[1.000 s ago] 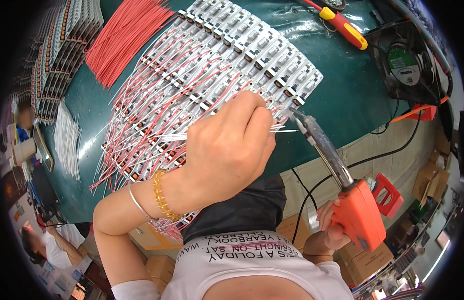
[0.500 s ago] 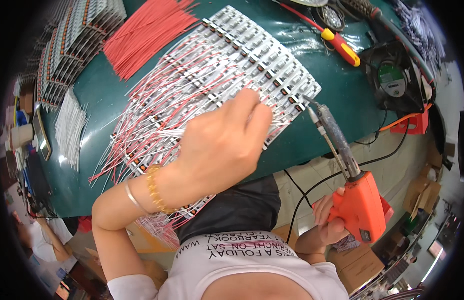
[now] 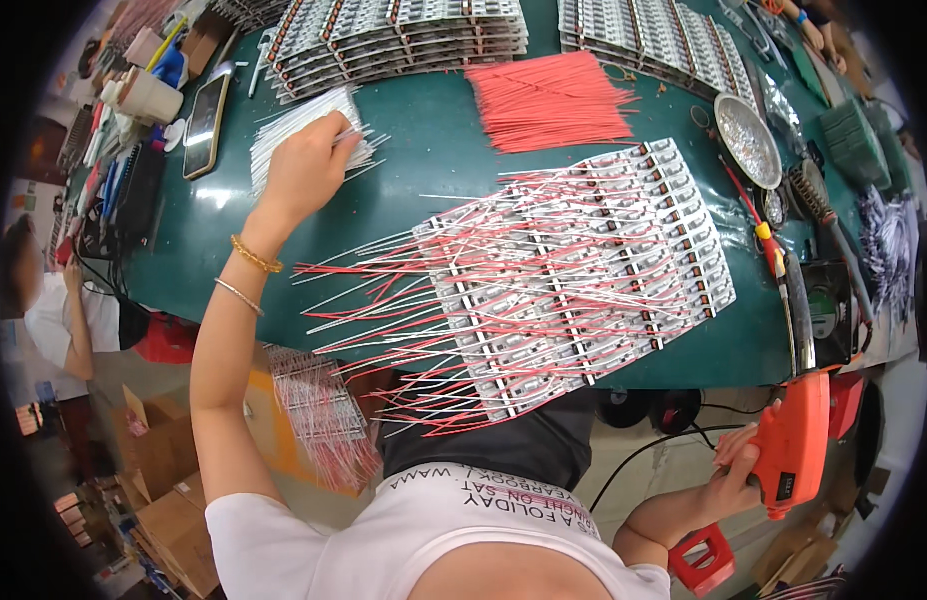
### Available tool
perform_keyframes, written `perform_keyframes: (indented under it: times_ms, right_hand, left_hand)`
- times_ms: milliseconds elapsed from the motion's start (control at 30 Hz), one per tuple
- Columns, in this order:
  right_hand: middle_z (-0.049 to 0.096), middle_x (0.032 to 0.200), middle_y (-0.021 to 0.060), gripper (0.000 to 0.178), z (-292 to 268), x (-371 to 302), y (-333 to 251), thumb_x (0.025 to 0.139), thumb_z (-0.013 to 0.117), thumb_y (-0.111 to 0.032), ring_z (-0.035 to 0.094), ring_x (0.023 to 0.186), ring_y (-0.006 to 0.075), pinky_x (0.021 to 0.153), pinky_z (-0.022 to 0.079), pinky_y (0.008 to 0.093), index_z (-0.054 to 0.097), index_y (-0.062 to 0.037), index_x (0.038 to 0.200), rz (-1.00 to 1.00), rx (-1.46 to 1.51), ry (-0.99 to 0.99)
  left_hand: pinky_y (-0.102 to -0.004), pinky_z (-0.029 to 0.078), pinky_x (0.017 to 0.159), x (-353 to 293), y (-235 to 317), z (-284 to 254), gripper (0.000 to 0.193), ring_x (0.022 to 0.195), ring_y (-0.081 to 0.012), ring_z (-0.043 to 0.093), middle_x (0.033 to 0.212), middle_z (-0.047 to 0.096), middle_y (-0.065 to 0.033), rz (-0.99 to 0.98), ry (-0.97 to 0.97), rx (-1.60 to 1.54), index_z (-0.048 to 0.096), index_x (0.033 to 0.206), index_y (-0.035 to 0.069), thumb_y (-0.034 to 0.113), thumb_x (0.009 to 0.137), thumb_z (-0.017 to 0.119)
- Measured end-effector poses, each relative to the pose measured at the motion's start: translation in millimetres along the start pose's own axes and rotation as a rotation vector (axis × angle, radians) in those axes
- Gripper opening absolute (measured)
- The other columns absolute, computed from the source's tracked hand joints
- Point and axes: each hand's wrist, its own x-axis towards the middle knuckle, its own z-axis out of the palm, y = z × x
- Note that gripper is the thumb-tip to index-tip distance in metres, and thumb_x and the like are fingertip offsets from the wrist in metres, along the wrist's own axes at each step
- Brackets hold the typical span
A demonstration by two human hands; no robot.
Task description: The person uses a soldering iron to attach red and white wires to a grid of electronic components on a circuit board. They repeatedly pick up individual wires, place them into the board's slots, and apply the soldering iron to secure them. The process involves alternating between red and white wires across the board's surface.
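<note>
Probable step: pick white wires point(image 3: 292, 122) beneath left hand point(image 3: 309, 165) (pinch indeterminable); next, separate them. Right hand point(image 3: 739, 460) clasps soldering gun point(image 3: 799, 435).

The left hand point(image 3: 309, 165) is hiding some white wires point(image 3: 284, 129), while the view's top edge is cutting off stacked boards point(image 3: 394, 40)

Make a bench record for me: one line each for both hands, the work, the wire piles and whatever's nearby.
Left hand: over the white wire pile; grip unclear
Right hand: holding the orange soldering gun
Work: board panel on the green table, red and white wires trailing off its left
Wire piles: white one right of phone, red wire pile beyond the panel
Nearby: metal dish, stacked panels
</note>
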Motion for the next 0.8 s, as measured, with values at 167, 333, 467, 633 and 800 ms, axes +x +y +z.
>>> perform_keyframes:
  times_ms: [167, 333, 467, 633, 800]
  right_hand:
    - [0.047, 0.054, 0.0037, 0.043, 5, 10, -11, 0.092, 0.06, -0.019, 0.042, 0.046, 0.0102, 0.048, 0.04, 0.0242, 0.051, 0.0202, 0.108, -0.083, 0.011, -0.035]
    - [0.048, 0.054, 0.0042, 0.042, 8, -2, -9, 0.091, 0.061, -0.016, 0.042, 0.046, 0.0102, 0.048, 0.04, 0.0247, 0.052, 0.0195, 0.111, -0.016, -0.009, 0.019]
    - [0.048, 0.055, 0.004, 0.045, 14, -9, -7, 0.089, 0.063, -0.014, 0.043, 0.045, 0.0103, 0.047, 0.04, 0.0248, 0.049, 0.0186, 0.116, 0.009, 0.123, 0.025]
    - [0.044, 0.053, 0.0013, 0.054, 14, -18, 5, 0.094, 0.06, -0.02, 0.04, 0.042, 0.0084, 0.044, 0.036, 0.0233, 0.041, 0.0145, 0.13, 0.023, 0.175, 0.02]
    - [0.044, 0.053, 0.0018, 0.051, 10, -20, 9, 0.094, 0.059, -0.02, 0.041, 0.042, 0.009, 0.044, 0.038, 0.024, 0.042, 0.013, 0.129, 0.033, 0.227, 0.048]
  left_hand:
    - [-0.0423, 0.046, 0.073, -3, 22, -2, 0.022, 0.084, -0.0324, 0.06, 0.09, 0.063, -0.0133, 0.232, 0.279, 0.306, 0.061, 0.095, 0.004, 0.023, 0.085, 0.067]
    - [-0.039, 0.043, 0.082, -22, 85, 2, 0.041, 0.092, -0.0305, 0.056, 0.094, 0.06, -0.0128, 0.064, -0.103, -0.383, 0.06, 0.105, 0.002, 0.028, 0.078, 0.076]
    - [-0.038, 0.045, 0.073, -25, 113, 10, 0.053, 0.086, -0.0285, 0.058, 0.093, 0.061, -0.0147, 0.111, -0.281, -0.323, 0.061, 0.103, 0.002, 0.037, 0.07, 0.082]
    - [-0.0365, 0.045, 0.063, -10, 118, -6, 0.052, 0.07, -0.0268, 0.058, 0.076, 0.06, -0.0119, -0.047, -0.594, -0.385, 0.061, 0.094, 0.001, 0.04, 0.067, 0.082]
    - [-0.0312, 0.046, 0.063, -21, 125, -2, 0.042, 0.073, -0.0179, 0.059, 0.078, 0.063, -0.0098, -0.052, -0.57, -0.478, 0.057, 0.095, -0.001, 0.027, 0.073, 0.08]
